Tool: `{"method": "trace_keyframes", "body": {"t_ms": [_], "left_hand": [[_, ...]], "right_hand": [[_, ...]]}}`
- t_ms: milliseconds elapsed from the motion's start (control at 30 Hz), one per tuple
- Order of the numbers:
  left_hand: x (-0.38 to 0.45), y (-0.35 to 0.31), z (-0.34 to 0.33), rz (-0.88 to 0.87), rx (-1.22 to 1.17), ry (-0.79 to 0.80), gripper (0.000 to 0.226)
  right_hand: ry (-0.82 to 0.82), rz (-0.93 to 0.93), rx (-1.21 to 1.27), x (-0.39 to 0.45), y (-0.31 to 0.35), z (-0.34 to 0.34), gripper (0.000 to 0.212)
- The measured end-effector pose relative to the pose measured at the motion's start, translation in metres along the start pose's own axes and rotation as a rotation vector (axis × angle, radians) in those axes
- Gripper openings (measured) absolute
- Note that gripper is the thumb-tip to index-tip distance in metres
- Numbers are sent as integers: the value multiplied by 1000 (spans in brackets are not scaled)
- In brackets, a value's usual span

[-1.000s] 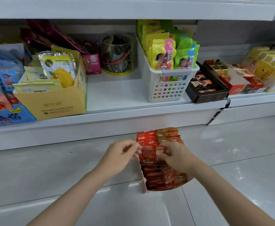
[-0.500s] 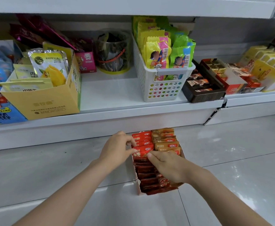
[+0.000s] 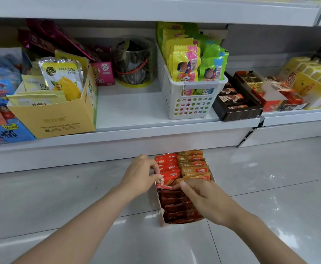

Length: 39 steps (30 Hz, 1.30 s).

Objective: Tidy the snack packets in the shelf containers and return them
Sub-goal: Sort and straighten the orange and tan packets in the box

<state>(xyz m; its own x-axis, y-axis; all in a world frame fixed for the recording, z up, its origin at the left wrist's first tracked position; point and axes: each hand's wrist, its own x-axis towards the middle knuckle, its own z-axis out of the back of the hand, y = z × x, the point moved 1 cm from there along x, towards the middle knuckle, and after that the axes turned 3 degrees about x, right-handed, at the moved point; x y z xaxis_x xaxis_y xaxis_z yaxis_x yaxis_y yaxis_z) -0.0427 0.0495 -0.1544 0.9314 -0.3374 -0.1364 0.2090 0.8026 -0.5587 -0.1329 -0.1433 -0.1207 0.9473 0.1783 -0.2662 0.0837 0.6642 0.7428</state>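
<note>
A small cardboard container point(image 3: 160, 210) stands on the floor below the shelf, packed with upright snack packets: red packets point(image 3: 166, 161) in the left row, orange packets point(image 3: 193, 164) in the right row, dark red ones point(image 3: 176, 208) nearer me. My left hand point(image 3: 139, 174) presses against the left side of the red row, fingertips pinching a red packet. My right hand point(image 3: 199, 193) lies over the packets in the middle, thumb and fingers on a packet's top edge.
On the shelf point(image 3: 129, 109) above stand a yellow carton of mango packets point(image 3: 57, 111), a clear round tub point(image 3: 135, 61), a white perforated basket point(image 3: 190, 96) of yellow and green packets, and a dark chocolate tray point(image 3: 235, 103). Between carton and basket is bare shelf.
The raised red packet has gone down into the row. Both hands moved slightly toward the shelf along the container and now press on the packets.
</note>
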Motion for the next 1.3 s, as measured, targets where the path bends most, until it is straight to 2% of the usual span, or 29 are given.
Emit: {"method": "trace_keyframes", "body": {"t_ms": [133,233,367,467,633,700,867,900,967,1000,1100,1167,1233,1267,1300], "left_hand": [[-5,-5,4,-72,2,22,19],[-14,-11,8,-97,-76,-26,22],[-21,-14,10,-102,-183,-29,17],[-26,-14,8,-125,-173,-26,19],[-8,-13,30,-35,-372,-245,28],[4,-12,42,-11,-451,-221,23],[-1,-10,23,-17,-394,-43,22],[-4,-9,17,-11,-391,-55,23],[-4,-6,19,5,-396,-176,21],[-1,-7,25,1,-408,-261,17],[6,-23,64,-62,-485,-456,13],[8,-38,93,-104,-504,-516,16],[6,-52,114,-126,-528,-492,20],[4,-58,119,-133,-543,-458,21],[1,-63,122,-137,-559,-423,20]], "right_hand": [[-87,-32,45,-1,1,3,29],[-104,-67,115,-3,1,2,22],[-45,-42,145,-4,1,-6,33],[25,24,14,-3,7,-16,35],[53,46,-75,9,13,-20,29],[72,24,-59,12,13,-18,27],[42,3,-76,14,11,-19,31],[27,5,-69,13,11,-20,31],[-32,28,-56,9,11,-20,27],[-75,38,-31,7,12,-17,22],[-271,29,128,4,14,-2,29],[-391,-3,326,5,17,13,7],[-404,24,518,5,26,26,37],[-360,43,612,5,29,31,48],[-291,59,706,4,37,34,52]]}}
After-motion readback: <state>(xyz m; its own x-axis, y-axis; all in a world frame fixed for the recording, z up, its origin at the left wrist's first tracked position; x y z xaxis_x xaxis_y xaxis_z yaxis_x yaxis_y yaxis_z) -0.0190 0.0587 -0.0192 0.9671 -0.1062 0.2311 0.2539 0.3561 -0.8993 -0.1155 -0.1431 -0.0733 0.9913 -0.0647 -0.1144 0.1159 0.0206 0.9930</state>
